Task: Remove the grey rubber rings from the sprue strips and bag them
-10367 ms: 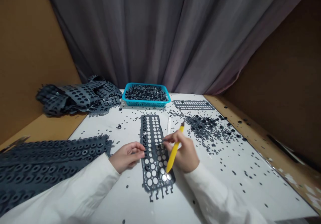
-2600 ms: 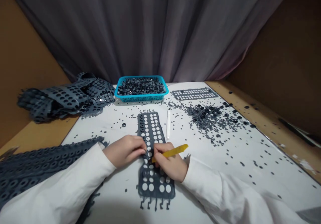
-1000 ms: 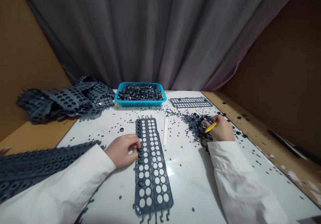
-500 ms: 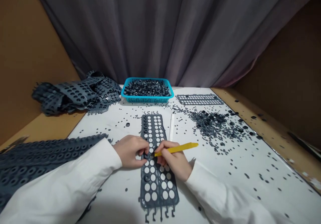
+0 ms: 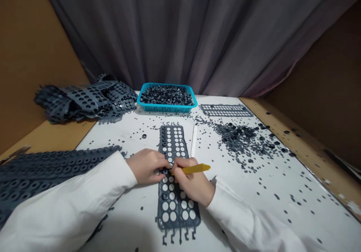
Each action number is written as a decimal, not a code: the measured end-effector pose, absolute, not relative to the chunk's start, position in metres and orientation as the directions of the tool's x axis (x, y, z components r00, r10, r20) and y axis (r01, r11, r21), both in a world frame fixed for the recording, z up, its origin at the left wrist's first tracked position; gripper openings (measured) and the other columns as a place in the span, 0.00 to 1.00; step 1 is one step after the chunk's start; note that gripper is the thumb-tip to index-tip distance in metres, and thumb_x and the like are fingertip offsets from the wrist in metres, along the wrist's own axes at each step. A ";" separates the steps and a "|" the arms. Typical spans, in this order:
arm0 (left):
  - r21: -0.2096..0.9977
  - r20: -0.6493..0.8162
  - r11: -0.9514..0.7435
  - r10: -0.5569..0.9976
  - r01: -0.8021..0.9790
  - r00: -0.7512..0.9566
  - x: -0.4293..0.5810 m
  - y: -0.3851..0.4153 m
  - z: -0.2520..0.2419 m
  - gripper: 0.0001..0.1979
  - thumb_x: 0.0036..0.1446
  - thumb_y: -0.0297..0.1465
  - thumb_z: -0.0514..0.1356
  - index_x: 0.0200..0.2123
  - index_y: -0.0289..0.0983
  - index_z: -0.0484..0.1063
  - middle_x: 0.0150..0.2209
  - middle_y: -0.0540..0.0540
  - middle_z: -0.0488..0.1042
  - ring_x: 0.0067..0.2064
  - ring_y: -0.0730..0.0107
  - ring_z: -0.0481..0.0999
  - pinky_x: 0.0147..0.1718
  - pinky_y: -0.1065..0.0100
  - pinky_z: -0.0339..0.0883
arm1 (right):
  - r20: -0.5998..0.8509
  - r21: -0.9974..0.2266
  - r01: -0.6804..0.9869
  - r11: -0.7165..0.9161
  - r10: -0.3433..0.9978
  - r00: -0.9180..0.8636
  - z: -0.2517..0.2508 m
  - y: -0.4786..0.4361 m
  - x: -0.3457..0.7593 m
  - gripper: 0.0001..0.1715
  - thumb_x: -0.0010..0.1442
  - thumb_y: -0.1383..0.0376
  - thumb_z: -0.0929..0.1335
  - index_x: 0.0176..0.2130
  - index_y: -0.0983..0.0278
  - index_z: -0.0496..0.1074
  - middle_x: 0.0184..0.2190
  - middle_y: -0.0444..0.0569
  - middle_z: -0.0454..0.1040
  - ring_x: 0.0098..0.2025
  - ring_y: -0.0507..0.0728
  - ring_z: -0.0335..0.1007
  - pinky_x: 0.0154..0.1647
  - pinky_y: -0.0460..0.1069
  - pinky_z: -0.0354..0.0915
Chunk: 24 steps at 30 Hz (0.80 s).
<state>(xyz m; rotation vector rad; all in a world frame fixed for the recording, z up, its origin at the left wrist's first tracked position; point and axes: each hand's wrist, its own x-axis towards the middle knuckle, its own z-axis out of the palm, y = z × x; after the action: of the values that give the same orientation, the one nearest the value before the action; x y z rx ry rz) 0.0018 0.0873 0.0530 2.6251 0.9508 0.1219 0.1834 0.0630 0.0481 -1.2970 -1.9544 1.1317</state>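
Observation:
A dark grey perforated sheet (image 5: 172,141) with rows of round holes lies lengthwise on the white table top (image 5: 225,192). My left hand (image 5: 146,166) rests on the sheet's left edge with its fingers curled and pinched at one of the holes. My right hand (image 5: 191,182) lies over the sheet's middle, closed round a yellow stick tool (image 5: 196,168) whose tip meets the left fingertips. A few small black rings still sit in the sheet's holes. Both arms wear white sleeves.
A turquoise basket (image 5: 167,107) of black rings stands at the back. A heap of loose rings (image 5: 242,136) lies to the right, a white stick (image 5: 193,145) beside the sheet. Stacked grey sheets (image 5: 45,169) lie at left, crumpled ones (image 5: 84,100) at back left, another sheet (image 5: 225,110) at back right.
One second ago my right hand was at the ring heap on the right. It has come back to the sheet, and the tool tip now meets my left fingertips.

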 end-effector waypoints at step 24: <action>0.076 -0.277 -0.653 0.712 0.753 0.645 0.030 0.061 0.071 0.12 0.58 0.19 0.47 0.35 0.32 0.70 0.36 0.43 0.71 0.36 0.65 0.73 0.37 0.64 0.70 | -0.016 -0.922 0.358 0.148 0.909 -0.417 0.037 0.064 0.190 0.11 0.51 0.72 0.59 0.21 0.64 0.64 0.15 0.41 0.65 0.20 0.49 0.60 0.24 0.43 0.57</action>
<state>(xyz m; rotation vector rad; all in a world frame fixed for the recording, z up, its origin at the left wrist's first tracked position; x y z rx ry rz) 0.0298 0.0606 0.0706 2.6792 1.2057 -0.3325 0.1902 0.0643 0.0369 -1.2071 -1.8602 1.2503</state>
